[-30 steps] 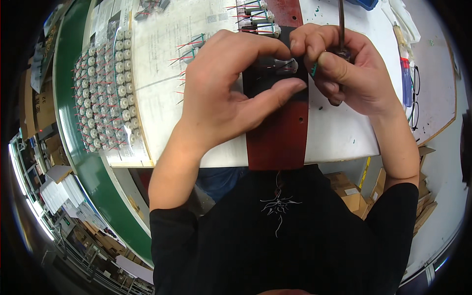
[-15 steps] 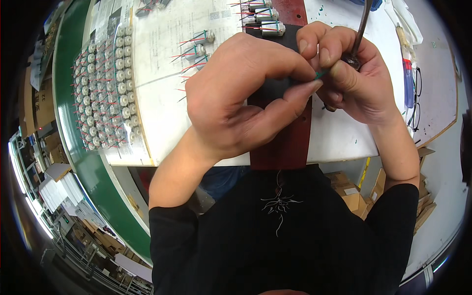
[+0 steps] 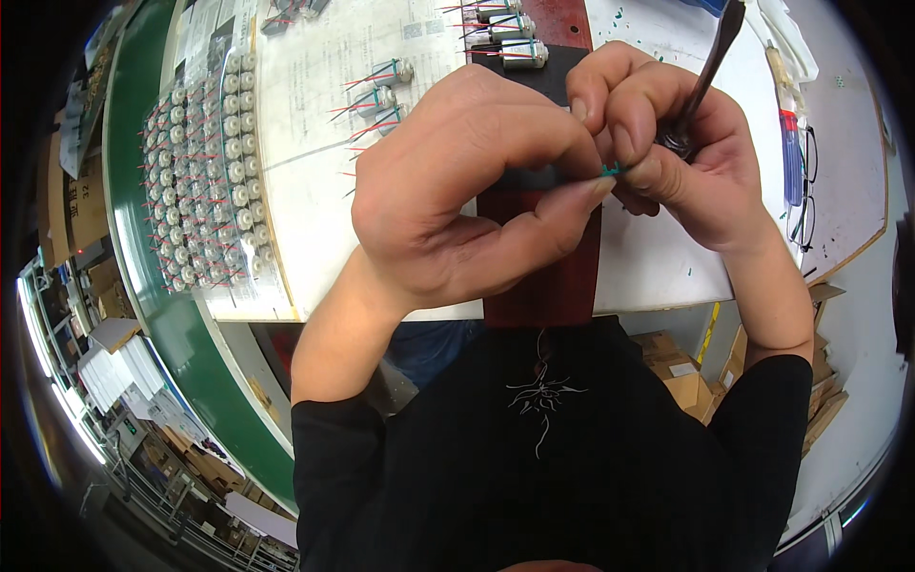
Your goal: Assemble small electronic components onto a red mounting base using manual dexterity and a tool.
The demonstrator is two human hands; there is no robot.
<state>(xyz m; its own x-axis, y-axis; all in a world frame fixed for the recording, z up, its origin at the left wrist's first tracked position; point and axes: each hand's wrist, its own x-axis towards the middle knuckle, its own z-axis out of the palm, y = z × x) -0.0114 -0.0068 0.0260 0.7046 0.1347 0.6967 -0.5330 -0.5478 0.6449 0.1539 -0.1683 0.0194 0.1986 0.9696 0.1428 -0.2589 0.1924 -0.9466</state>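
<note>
My left hand [image 3: 486, 191] is closed in a pinch, thumb and forefinger on a small green plastic piece [image 3: 610, 170] with little prongs. Close against it, my right hand [image 3: 677, 143] has its fingertips at the other side of that piece. A screwdriver [image 3: 707, 81] with a dark metal shaft is tucked in the right hand, its flat end pointing up and away; the fingers cover most of its handle. Both hands are above a dark red strip [image 3: 543, 276] with a black pad on it. Whatever else the fingertips hold is hidden.
Small silver motors [image 3: 522, 54] with red and dark wires lie at the back; more motors [image 3: 386, 71] sit on printed paper left of my hands. Many stand in rows in a clear tray [image 3: 205, 181]. At right are glasses [image 3: 808, 191] and a blue-and-red tool [image 3: 791, 157].
My fingertips and the green piece have come slightly nearer to me, and more of the piece shows. The screwdriver has tilted further to the right. Both hands keep their hold.
</note>
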